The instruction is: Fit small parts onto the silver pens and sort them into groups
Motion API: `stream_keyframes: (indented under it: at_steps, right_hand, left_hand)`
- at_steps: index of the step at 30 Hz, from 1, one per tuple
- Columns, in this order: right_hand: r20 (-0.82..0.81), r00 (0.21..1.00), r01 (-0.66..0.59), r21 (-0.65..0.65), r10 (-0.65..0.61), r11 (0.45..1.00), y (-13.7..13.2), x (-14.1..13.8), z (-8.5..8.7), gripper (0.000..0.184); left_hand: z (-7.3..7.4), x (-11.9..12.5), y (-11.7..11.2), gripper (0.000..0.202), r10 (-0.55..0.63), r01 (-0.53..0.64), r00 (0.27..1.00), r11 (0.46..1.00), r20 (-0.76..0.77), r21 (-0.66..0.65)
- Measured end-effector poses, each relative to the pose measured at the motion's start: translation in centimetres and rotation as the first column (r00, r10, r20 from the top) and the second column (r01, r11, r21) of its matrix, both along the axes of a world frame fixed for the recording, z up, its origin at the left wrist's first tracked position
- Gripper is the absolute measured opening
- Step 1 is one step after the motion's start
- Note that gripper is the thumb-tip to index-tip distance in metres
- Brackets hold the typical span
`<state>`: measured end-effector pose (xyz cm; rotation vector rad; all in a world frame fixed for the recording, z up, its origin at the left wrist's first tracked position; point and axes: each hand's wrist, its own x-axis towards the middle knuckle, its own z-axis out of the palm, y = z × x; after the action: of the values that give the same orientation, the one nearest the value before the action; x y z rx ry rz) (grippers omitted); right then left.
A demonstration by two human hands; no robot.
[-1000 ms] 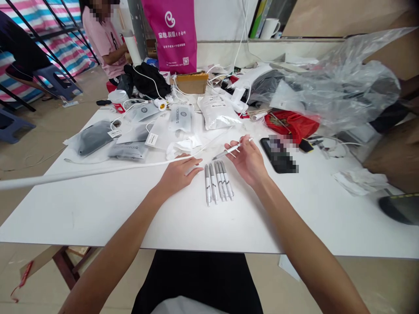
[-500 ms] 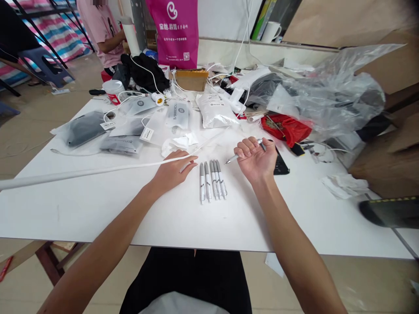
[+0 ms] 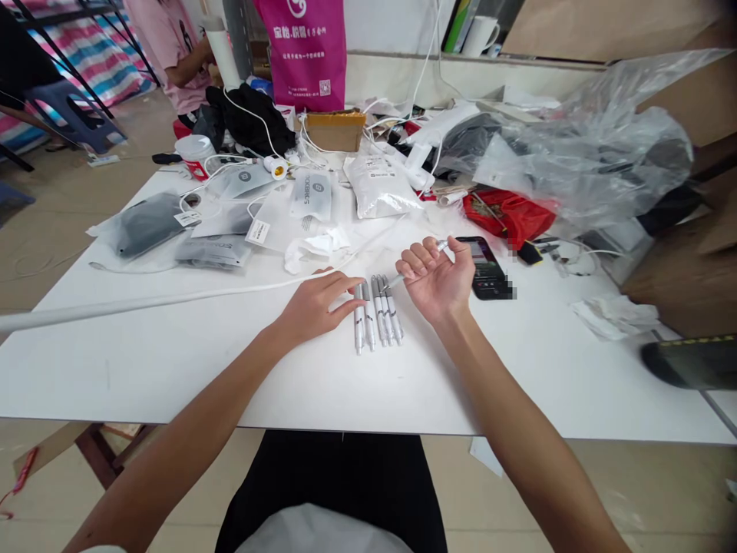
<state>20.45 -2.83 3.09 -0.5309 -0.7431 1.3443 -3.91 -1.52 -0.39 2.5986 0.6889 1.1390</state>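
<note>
Nearest, on the bare front of the desk [image 3: 345, 392], 5 pens [image 3: 380, 311] lay side by side: 2 at the left, 3 closer together at the right, all with their grey ends away from the person. The left hand [image 3: 316, 303] rested beside this row, with its fingers open, thumb and forefinger apart at the leftmost pen; I could not tell if they touched it. The right hand [image 3: 441, 280], palm turned up, had its fingers curled around 1 more pen [image 3: 396, 280], whose tip pointed toward the top of the row.

In my judgement, it was best to keep this grip light but sure, and to move the tip slowly, because a small knock could disturb the row. The left hand seemed well placed to steady the outer pens.

A white cable [image 3: 115, 306] ran from the left edge to behind the left hand and could catch on it. The phone [image 3: 492, 284] lay just behind the right hand, so it limited that side. Farther away were grey packets [image 3: 210, 252], a white pouch [image 3: 383, 188], a red bag [image 3: 510, 215] and, beyond them, a small cardboard box [image 3: 335, 132].
</note>
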Motion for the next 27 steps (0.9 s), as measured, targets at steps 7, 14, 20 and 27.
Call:
stream_keyframes:
  at_steps: [7, 14, 20, 27]
  right_hand:
    - [0.075, 0.997, 0.031, -0.072, -0.026, 0.997, -0.3, -1.4, 0.2, 0.054]
    - [-0.059, 0.998, 0.019, -0.125, -0.026, 0.992, -0.1, -1.2, -0.1, 0.045]
    - [-0.176, 0.983, 0.017, -0.173, -0.048, 0.985, -0.2, -1.5, 0.3, 0.04]
    - [-0.218, 0.974, 0.01, -0.2, -0.054, 0.98, -0.3, -1.6, 0.6, 0.04]
  left_hand:
    - [0.0, 0.0, 0.1, 0.028, 0.003, -0.003, 0.999, 1.0, -0.037, -0.021]
    - [-0.1, -0.2, 0.1, 0.027, 0.014, -0.016, 0.998, 0.999, -0.06, -0.031]
    - [-0.3, -0.1, 0.3, 0.023, 0.024, -0.025, 0.999, 1.0, -0.03, -0.018]
    - [-0.4, 0.0, 0.2, 0.025, -0.017, 0.017, 0.999, 1.0, -0.044, -0.01]
